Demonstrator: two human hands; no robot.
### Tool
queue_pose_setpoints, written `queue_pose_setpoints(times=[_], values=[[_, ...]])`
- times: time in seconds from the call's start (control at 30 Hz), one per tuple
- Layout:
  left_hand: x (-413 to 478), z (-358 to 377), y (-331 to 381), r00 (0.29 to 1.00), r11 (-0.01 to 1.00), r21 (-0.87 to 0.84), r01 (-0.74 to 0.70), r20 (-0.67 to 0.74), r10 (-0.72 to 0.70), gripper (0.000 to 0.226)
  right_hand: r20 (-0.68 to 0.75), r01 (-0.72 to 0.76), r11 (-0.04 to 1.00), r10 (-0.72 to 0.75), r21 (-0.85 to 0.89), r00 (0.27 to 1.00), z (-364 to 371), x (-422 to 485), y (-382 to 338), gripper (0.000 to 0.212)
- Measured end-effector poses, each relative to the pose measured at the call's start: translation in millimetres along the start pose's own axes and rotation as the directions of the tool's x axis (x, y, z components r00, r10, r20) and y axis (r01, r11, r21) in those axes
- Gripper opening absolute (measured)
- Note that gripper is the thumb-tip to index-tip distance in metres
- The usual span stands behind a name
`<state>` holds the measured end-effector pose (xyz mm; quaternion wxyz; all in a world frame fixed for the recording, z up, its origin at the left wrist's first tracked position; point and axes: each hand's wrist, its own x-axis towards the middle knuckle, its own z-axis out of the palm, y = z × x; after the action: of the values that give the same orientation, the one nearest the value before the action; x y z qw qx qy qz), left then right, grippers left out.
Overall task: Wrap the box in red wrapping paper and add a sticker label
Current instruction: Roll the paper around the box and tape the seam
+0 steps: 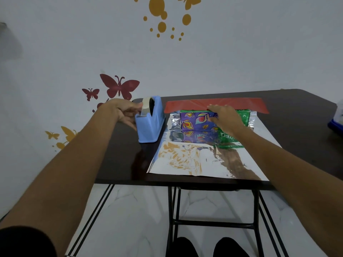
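A box [196,119] with a purple feather pattern and green print lies on the wrapping paper [204,160], whose silver inner side faces up. The paper's far edge [241,105] is turned over and shows red, reaching the box's top back edge. My right hand [225,117] rests flat on the box top, with its fingertips at the red edge. My left hand [122,112] is at the left side of the blue tape dispenser [150,125], thumb and forefinger touching the tape roll [146,105]. No sticker label is in view.
The dark table [297,127] stands against a white wall with butterfly decals. A blue and white object [336,121] sits at the table's right edge, partly cut off. The paper's near edge lies close to the table's front edge.
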<state>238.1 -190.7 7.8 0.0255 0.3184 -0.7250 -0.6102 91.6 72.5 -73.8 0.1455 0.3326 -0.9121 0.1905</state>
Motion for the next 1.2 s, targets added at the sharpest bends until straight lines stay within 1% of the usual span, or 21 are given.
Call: queue_pose_setpoints(times=[0.23,0.33,0.4,0.47,0.5,0.53,0.57,0.6,0.63,0.7,0.77,0.9,1.0,1.1,1.2], values=[[2.2,-0.8,-4.9,1.000,0.985,-0.174,-0.014,0.011,0.016,0.026,-0.004,0.014,1.000,-0.014,-0.020,1.000,2.0,1.8,1.0,0.049],[3.2,-0.6,-5.4,1.000,0.979,-0.205,-0.021,-0.011,0.019,0.022,-0.007,-0.001,1.000,0.001,-0.012,1.000,2.8,1.9,0.7,0.049],[0.7,1.9,-1.0,0.999,0.981,-0.191,-0.021,-0.043,0.013,0.021,-0.008,-0.001,1.000,0.001,-0.018,1.000,2.4,2.4,1.2,0.049],[-3.4,5.2,5.0,0.996,0.994,-0.107,-0.010,-0.087,0.001,0.013,-0.006,0.003,0.999,-0.003,-0.034,1.000,2.3,2.8,2.0,0.049],[-4.8,6.4,8.0,0.994,0.998,-0.066,-0.010,-0.105,0.003,0.015,-0.007,0.004,0.999,-0.005,-0.039,1.000,2.3,3.5,2.2,0.048],[-5.9,7.0,9.2,0.992,0.999,-0.046,-0.011,-0.125,0.005,0.021,-0.004,0.002,0.999,-0.002,-0.038,1.000,2.9,3.5,2.1,0.048],[-5.8,7.4,9.9,0.990,0.998,-0.055,-0.012,-0.140,0.005,0.028,-0.004,0.000,0.999,0.000,-0.034,1.000,3.1,3.9,2.0,0.048],[-6.3,8.1,10.0,0.989,0.997,-0.077,-0.011,-0.146,-0.001,0.030,-0.008,0.000,1.000,0.000,-0.030,1.000,3.6,4.0,2.2,0.048],[-6.1,8.7,9.2,0.989,0.994,-0.111,-0.010,-0.146,-0.006,0.028,-0.013,0.001,1.000,-0.001,-0.029,1.000,4.0,4.5,2.5,0.047],[-5.5,11.9,6.5,0.990,0.980,-0.199,-0.013,-0.142,-0.015,0.012,-0.016,0.005,0.999,-0.005,-0.035,1.000,5.0,5.7,3.8,0.047],[-4.4,17.0,1.9,0.991,0.964,-0.266,-0.027,-0.136,-0.010,0.011,-0.018,0.002,0.999,-0.003,-0.037,1.000,5.4,6.5,4.6,0.046],[-5.2,24.4,-7.9,0.986,0.959,-0.268,-0.089,-0.161,0.046,0.016,-0.006,-0.004,0.999,0.004,-0.040,1.000,4.6,6.5,4.3,0.046],[-4.7,26.5,-15.0,0.980,0.950,-0.268,-0.159,-0.161,0.118,0.009,0.000,-0.009,0.999,0.009,-0.040,1.000,4.2,6.5,4.3,0.047],[-4.5,28.8,-20.2,0.968,0.916,-0.319,-0.245,-0.140,0.210,0.011,0.009,-0.017,0.999,0.017,-0.039,1.000,3.3,6.1,3.6,0.047],[-1.3,29.9,-26.3,0.956,0.874,-0.388,-0.292,-0.125,0.263,0.010,0.021,-0.021,0.999,0.022,-0.046,1.000,2.6,5.7,2.6,0.047]])
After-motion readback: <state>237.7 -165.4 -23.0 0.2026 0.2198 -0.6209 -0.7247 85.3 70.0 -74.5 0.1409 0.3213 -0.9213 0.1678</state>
